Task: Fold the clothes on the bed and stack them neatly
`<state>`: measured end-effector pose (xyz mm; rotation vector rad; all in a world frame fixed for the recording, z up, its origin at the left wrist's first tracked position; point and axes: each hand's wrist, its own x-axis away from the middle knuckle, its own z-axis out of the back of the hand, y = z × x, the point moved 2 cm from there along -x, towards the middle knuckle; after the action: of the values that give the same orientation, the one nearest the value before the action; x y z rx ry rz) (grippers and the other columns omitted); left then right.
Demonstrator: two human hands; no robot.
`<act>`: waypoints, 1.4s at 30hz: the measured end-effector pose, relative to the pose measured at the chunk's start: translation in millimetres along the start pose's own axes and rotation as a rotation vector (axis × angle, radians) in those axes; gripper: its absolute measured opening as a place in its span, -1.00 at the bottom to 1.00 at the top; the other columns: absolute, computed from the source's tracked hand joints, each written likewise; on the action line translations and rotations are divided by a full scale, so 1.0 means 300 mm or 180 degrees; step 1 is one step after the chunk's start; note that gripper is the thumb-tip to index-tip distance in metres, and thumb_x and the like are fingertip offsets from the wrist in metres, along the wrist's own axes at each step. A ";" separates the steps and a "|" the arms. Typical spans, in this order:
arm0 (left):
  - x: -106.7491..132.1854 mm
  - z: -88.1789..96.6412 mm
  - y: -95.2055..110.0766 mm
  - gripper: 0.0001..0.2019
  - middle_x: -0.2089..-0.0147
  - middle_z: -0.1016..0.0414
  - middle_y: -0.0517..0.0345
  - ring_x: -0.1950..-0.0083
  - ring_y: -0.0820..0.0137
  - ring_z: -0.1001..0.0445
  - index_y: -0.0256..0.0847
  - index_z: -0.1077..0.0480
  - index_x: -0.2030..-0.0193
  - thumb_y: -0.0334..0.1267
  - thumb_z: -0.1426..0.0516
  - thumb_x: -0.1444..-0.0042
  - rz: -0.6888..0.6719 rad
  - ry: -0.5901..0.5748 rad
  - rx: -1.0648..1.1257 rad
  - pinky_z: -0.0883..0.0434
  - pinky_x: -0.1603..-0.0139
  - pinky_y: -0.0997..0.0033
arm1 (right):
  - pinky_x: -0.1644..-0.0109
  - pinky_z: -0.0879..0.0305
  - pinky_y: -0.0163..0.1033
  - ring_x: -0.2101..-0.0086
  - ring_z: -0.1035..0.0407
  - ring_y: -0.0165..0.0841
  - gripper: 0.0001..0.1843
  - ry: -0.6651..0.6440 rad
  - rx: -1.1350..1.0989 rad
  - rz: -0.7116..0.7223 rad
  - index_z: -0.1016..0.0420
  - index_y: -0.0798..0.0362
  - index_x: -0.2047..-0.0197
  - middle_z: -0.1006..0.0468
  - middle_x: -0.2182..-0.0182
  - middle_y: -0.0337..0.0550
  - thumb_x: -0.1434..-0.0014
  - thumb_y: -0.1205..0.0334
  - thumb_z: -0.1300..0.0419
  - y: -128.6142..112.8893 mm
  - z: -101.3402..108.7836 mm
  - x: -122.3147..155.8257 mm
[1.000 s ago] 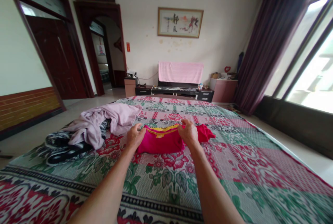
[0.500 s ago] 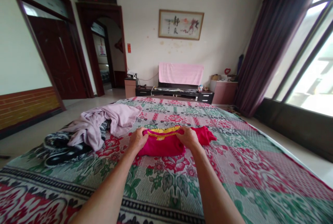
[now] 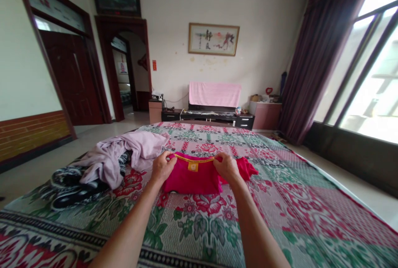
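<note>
A magenta shirt (image 3: 192,179) with a yellow-trimmed neckline and a yellow label lies folded on the patterned bedspread (image 3: 205,222). My left hand (image 3: 163,168) pinches the left end of its neckline. At the right end, my right hand (image 3: 226,167) grips the same edge, so the neckline stretches between the two. Beyond my right hand lies a bunched red cloth (image 3: 247,169); whether it is part of the shirt I cannot tell.
On the left of the bed, a pale pink garment (image 3: 137,147) is heaped over a black-and-white patterned cloth (image 3: 74,187). A low black cabinet (image 3: 245,121) with a pink cloth-covered object (image 3: 214,93) stands against the far wall.
The neckline edge has turned so that the yellow label now shows fully and the yellow inside band is mostly out of sight. Both hands keep their hold. The head view has tilted slightly upward.
</note>
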<state>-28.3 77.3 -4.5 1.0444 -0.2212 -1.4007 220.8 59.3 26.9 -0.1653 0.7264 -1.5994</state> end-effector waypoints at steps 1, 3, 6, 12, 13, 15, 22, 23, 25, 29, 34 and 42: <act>-0.004 -0.004 -0.002 -0.71 0.23 -0.56 0.09 0.18 0.32 -0.49 -0.23 -0.46 0.16 -0.22 -0.08 0.02 -0.0017 -0.0060 0.0172 -0.37 0.12 0.41 | 0.36 -0.13 -0.36 0.37 -0.40 -0.35 -0.74 -0.0034 -0.0070 0.0021 -0.58 0.04 0.26 -0.58 0.40 -0.15 -0.01 0.30 -0.10 -0.001 0.000 -0.001; -0.012 -0.014 -0.006 -0.67 0.23 -0.56 0.10 0.20 0.34 -0.50 -0.24 -0.45 0.12 -0.28 -0.06 0.05 -0.0070 -0.0190 0.0503 -0.39 0.15 0.42 | 0.35 -0.14 -0.38 0.37 -0.39 -0.38 -0.69 -0.0126 -0.0194 0.0093 -0.56 0.07 0.20 -0.58 0.39 -0.17 0.02 0.35 -0.10 0.000 -0.005 -0.001; -0.018 -0.013 -0.002 -0.55 0.08 -0.55 0.09 0.09 0.34 -0.48 -0.23 -0.43 0.02 -0.38 -0.01 0.11 -0.0283 -0.0283 0.0806 -0.38 0.07 0.42 | 0.37 -0.15 -0.39 0.40 -0.38 -0.40 -0.57 -0.0299 -0.0370 0.0145 -0.53 0.08 0.10 -0.56 0.42 -0.19 0.07 0.42 -0.10 0.008 -0.013 0.003; -0.013 0.024 0.038 -0.66 0.30 -0.57 0.17 0.22 0.33 -0.49 -0.20 -0.52 0.20 -0.34 -0.04 0.15 -0.0139 -0.0434 0.1004 -0.40 0.20 0.42 | 0.44 -0.15 -0.38 0.48 -0.36 -0.39 -0.71 -0.0512 -0.0683 0.0287 -0.61 0.06 0.28 -0.51 0.55 -0.23 0.08 0.34 -0.13 0.007 -0.003 0.008; -0.011 0.031 0.044 -0.68 0.35 -0.55 0.19 0.29 0.34 -0.49 -0.21 -0.51 0.22 -0.31 -0.07 0.15 -0.0065 -0.0453 0.1128 -0.39 0.28 0.44 | 0.42 -0.17 -0.37 0.45 -0.37 -0.38 -0.74 -0.0338 -0.0790 0.0345 -0.61 0.05 0.30 -0.52 0.53 -0.22 0.06 0.30 -0.14 0.003 0.004 0.007; -0.008 0.044 0.052 -0.68 0.40 -0.53 0.21 0.37 0.38 -0.46 -0.24 -0.49 0.21 -0.24 -0.13 0.15 0.0130 -0.0582 0.1575 -0.36 0.38 0.48 | 0.39 -0.21 -0.36 0.42 -0.38 -0.37 -0.73 -0.0031 -0.1246 0.0528 -0.60 0.05 0.27 -0.54 0.48 -0.21 -0.01 0.19 -0.11 -0.006 0.014 0.003; -0.024 0.109 0.045 -0.76 0.26 -0.54 0.16 0.21 0.34 -0.48 -0.19 -0.47 0.30 -0.17 -0.15 0.14 -0.0266 -0.0260 0.0817 -0.37 0.14 0.39 | 0.28 -0.29 -0.30 0.37 -0.41 -0.33 -0.73 0.0057 -0.1250 0.0950 -0.59 0.01 0.31 -0.57 0.44 -0.20 -0.07 0.19 -0.06 -0.011 0.008 0.000; -0.028 0.121 0.055 -0.79 0.23 -0.54 0.15 0.17 0.33 -0.47 -0.18 -0.48 0.33 -0.19 -0.14 0.13 -0.0507 -0.0093 0.0440 -0.36 0.08 0.38 | 0.23 -0.30 -0.29 0.33 -0.42 -0.33 -0.73 0.0148 -0.1214 0.1027 -0.59 -0.01 0.29 -0.59 0.38 -0.20 -0.05 0.24 -0.06 -0.015 0.014 0.000; -0.033 0.141 0.084 -0.81 0.18 -0.54 0.11 0.12 0.31 -0.45 -0.17 -0.48 0.34 -0.23 -0.11 0.11 -0.0907 0.0080 -0.0041 -0.33 0.02 0.37 | 0.24 -0.32 -0.30 0.33 -0.43 -0.35 -0.68 0.0144 -0.1433 0.1092 -0.58 0.00 0.21 -0.59 0.33 -0.20 -0.03 0.29 -0.04 -0.024 0.031 0.000; -0.024 0.177 0.147 -0.79 0.23 -0.53 0.11 0.19 0.33 -0.46 -0.19 -0.47 0.31 -0.20 -0.08 0.07 -0.0988 0.0115 -0.0370 -0.34 0.11 0.41 | 0.39 -0.31 -0.34 0.45 -0.40 -0.39 -0.60 -0.0097 -0.1616 0.0942 -0.55 0.05 0.13 -0.59 0.38 -0.21 0.04 0.33 -0.07 -0.038 0.069 0.002; -0.005 0.213 0.186 -0.75 0.32 -0.55 0.17 0.27 0.33 -0.47 -0.15 -0.49 0.31 -0.12 -0.08 0.07 -0.0474 0.0052 -0.0469 -0.30 0.25 0.45 | 0.17 -0.32 -0.27 0.27 -0.45 -0.31 -0.58 0.0337 -0.0723 0.0700 -0.57 0.00 0.14 -0.61 0.28 -0.17 0.08 0.39 -0.08 -0.051 0.116 0.012; -0.012 0.215 0.180 -0.69 0.32 -0.57 0.15 0.23 0.29 -0.47 -0.14 -0.53 0.30 -0.31 0.01 0.11 -0.0110 0.0057 -0.0605 -0.29 0.25 0.44 | 0.17 -0.29 -0.26 0.25 -0.45 -0.26 -0.55 0.0438 -0.0520 0.0006 -0.60 -0.05 0.16 -0.62 0.30 -0.16 0.04 0.37 0.00 -0.053 0.123 0.024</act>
<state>-35.9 41.4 71.4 0.9067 -0.0557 -1.4135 224.8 39.4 62.3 -0.1744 0.9644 -1.5604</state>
